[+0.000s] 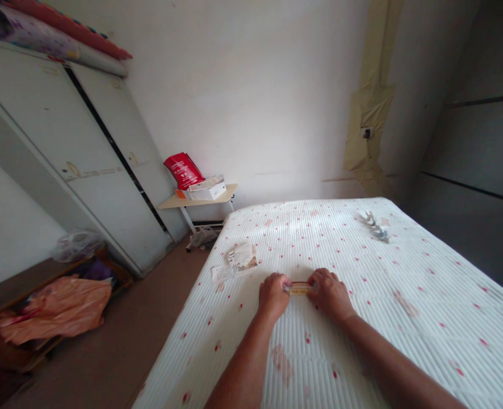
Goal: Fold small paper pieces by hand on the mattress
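Observation:
My left hand (pixel 274 295) and my right hand (pixel 330 293) are both closed on the ends of a small flat yellow piece with a dark red far edge (pixel 299 290). Its exact kind is too small to make out, and my fingers hide its two ends. Both hands are low over the white mattress (pixel 374 363), which is ribbed and dotted with red. Pieces of torn printed paper (pixel 242 257) lie to the left, beyond my left hand. Farther off at the right is a small cluster of whitish, irregular pieces (pixel 376 227).
By the wall, a small table (pixel 171 202) bears a red bag (pixel 184 170) and a white box (pixel 209 192). Grey cabinets (pixel 89 136) with rolled mats (pixel 55 41) on top stand left. An orange plastic bag (pixel 59 307) lies on a low wooden unit; a socket (pixel 367 133) is on the wall.

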Motion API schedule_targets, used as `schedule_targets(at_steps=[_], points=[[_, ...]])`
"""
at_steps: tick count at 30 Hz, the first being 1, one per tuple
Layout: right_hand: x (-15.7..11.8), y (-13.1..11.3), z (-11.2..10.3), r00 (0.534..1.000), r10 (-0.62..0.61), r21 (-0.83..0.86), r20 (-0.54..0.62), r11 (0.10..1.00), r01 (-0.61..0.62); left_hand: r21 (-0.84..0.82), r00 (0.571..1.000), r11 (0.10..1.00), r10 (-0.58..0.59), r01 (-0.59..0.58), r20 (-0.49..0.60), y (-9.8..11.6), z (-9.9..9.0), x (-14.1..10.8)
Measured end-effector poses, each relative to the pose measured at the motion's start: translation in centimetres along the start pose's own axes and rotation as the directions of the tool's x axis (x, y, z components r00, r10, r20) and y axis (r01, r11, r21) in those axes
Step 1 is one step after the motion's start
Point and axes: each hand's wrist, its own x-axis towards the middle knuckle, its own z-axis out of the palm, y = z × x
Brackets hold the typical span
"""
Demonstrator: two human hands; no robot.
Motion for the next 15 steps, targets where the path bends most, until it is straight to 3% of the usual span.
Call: schedule_targets(at_steps=[4,7,9,11,15], points=[[0.0,-0.1,-0.1,1.000,0.005,0.006,-0.005,1.000,-0.004,-0.010,1.000,1.000,0.000,0.000,-0.022,-0.3,-0.2,-0.1],[-0.1,-0.1,0.0,1.000,0.000,0.006,-0.006,1.000,0.000,-0.056,0.993,0.998,-0.002,-0.004,-0.117,0.2,-0.2,-0.4],[-0.1,-0.1,0.0,1.000,-0.007,-0.001,-0.012,1.000,0.007,-0.079,0.983,0.994,0.055,-0.069,-0.174,0.8,-0.2,-0.7],[-0.1,0.0,0.2,1.000,-0.006,-0.012,-0.017,1.000,0.006,-0.043,0.983,0.994,0.094,-0.102,-0.161,1.3,-0.1,-0.9],[-0.1,0.0,0.4,0.999,-0.010,-0.024,-0.043,1.000,0.009,0.036,0.993,0.997,0.067,-0.064,-0.098,1.7,-0.1,-0.9]])
